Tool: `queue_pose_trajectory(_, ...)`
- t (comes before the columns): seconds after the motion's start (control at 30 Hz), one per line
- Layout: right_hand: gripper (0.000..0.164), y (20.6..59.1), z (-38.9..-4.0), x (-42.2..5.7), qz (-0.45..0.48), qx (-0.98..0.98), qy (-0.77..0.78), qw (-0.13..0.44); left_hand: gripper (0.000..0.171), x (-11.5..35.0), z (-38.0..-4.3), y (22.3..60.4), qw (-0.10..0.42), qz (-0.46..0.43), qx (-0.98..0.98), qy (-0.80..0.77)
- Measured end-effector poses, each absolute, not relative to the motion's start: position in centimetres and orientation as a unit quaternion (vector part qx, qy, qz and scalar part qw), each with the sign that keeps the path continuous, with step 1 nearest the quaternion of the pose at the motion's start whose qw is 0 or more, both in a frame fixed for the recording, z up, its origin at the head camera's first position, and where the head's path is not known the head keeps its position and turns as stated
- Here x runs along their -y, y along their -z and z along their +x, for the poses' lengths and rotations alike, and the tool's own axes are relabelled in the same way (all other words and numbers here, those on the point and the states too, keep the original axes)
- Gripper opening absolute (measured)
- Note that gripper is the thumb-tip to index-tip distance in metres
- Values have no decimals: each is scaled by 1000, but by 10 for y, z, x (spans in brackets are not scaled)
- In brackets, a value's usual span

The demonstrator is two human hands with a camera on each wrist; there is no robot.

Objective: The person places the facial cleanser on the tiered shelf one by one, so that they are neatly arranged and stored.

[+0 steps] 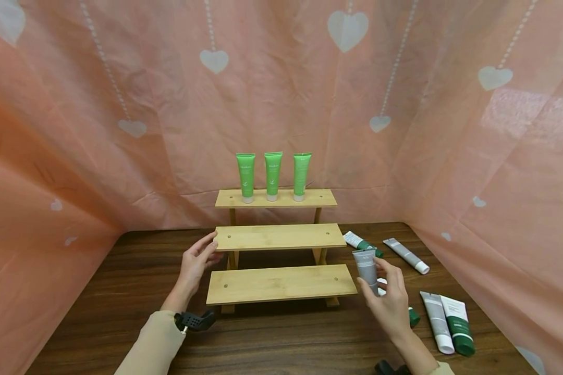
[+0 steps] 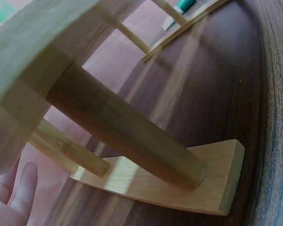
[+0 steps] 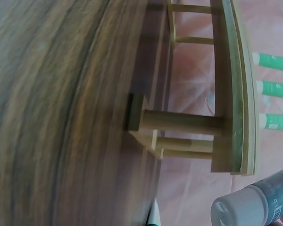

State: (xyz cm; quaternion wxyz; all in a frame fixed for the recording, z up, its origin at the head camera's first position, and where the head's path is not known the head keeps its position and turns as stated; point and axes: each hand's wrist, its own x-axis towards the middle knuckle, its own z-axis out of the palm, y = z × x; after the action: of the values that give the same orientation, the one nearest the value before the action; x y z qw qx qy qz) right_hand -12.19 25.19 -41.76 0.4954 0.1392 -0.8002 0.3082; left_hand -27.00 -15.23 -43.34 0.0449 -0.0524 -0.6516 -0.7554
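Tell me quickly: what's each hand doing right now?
Left hand: at the left end of the middle shelf; whether it grips cannot be told.
Right hand: closed, holding a grey tube.

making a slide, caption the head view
Right hand holding a gray tube beside a three-tier stand topped with green tubes.

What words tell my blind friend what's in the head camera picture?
A person's right hand holds a gray tube beside a three-shelf wooden stand, with the left hand at its middle shelf. Three green tubes stand on the top shelf; more tubes lie on the table at right.
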Motion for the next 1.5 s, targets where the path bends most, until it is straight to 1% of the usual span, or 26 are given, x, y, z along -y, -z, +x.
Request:
queue_pose_trajectory(0.13, 79, 414, -124, -246, 131, 800, -313, 495, 47, 153, -270, 434, 47, -55, 655, 752)
queue_pose_trajectory(0.23, 80, 411, -126, -242, 128, 800, -320, 491, 47, 153, -269, 434, 48, -54, 657, 750)
queue_pose_trajectory(0.37, 77, 406, -130, -236, 140, 792, -336, 490, 48, 153, -270, 434, 47, -51, 659, 749)
queue_pose_trajectory(0.53, 74, 396, -136, -230, 157, 776, -342, 506, 50, 152, -270, 434, 46, -51, 661, 747)
queue_pose_trajectory(0.67, 72, 385, -139, -223, 160, 768, -356, 508, 49, 153, -270, 435, 44, -48, 655, 752)
queue_pose_trajectory(0.97, 61, 350, -132, -185, 172, 764, -390, 484, 49, 152, -268, 435, 43, -39, 662, 748)
queue_pose_trajectory(1.07, 60, 347, -135, -174, 173, 766, -402, 472, 49, 152, -268, 435, 44, -39, 662, 747)
queue_pose_trajectory(1.3, 59, 343, -147, -153, 182, 756, -424, 464, 48, 152, -269, 436, 46, -44, 663, 746)
queue_pose_trajectory(1.5, 55, 337, -158, -138, 188, 748, -458, 442, 50, 152, -269, 436, 50, -48, 664, 744)
